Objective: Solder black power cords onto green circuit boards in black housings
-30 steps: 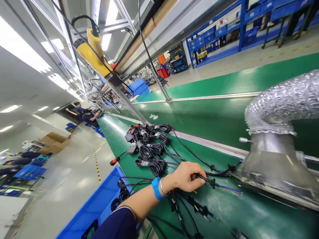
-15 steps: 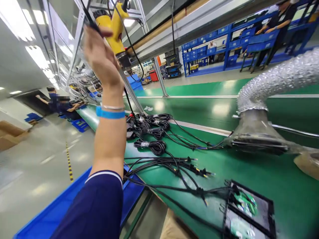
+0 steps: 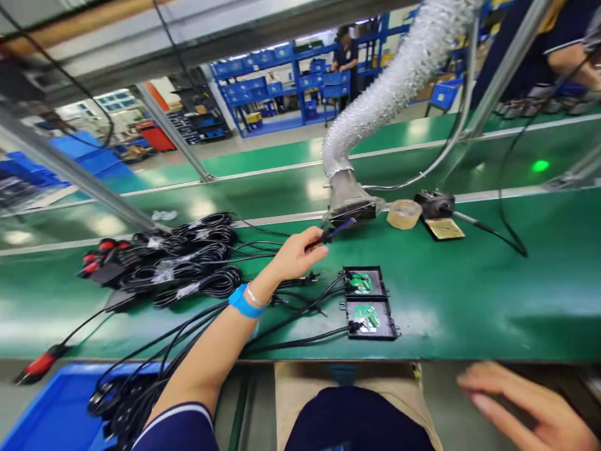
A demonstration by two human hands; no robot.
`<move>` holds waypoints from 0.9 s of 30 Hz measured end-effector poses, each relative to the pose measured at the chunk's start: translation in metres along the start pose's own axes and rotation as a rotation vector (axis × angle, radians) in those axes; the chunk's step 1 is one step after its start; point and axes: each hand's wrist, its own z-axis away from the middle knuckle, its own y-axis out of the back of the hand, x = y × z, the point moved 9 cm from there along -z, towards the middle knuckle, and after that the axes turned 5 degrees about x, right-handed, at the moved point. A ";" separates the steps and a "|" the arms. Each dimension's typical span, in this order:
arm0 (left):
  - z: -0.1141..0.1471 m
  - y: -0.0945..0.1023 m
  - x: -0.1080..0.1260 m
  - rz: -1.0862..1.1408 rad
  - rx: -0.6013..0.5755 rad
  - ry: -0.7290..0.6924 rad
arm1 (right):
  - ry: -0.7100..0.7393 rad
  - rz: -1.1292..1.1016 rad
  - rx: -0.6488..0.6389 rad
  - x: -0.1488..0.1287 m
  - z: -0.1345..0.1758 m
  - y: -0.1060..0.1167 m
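Note:
My left hand (image 3: 300, 254) reaches over the bench with thumb and fingers closed on the end of a black cable (image 3: 328, 237). A bluish wire tip sticks out past the fingers, near the mouth of the exhaust hood (image 3: 350, 197). Below and right of this hand lie two black plastic housings (image 3: 375, 291) side by side, each with a round green circuit board (image 3: 366, 319) and a black cable running in from the left. My right hand (image 3: 526, 407) is at the lower right, off the bench edge, blurred, with fingers stretched out and nothing in them.
Coiled black cables (image 3: 188, 257) with red-and-black ends (image 3: 101, 254) cover the bench's left. A blue bin (image 3: 51, 413) with cables stands below. Behind the housings are a tape roll (image 3: 404, 213) and a soldering-iron stand (image 3: 436, 207). A co-worker's arm (image 3: 573, 62) shows at upper right.
My left hand has come down from beside the raised yellow device to the bench and now grips a cable end. The view has swung right and down; my right hand has come into view.

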 end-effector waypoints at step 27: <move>0.010 0.026 0.098 -0.036 0.014 0.131 | 0.288 -0.474 -0.030 -0.119 -0.208 -0.007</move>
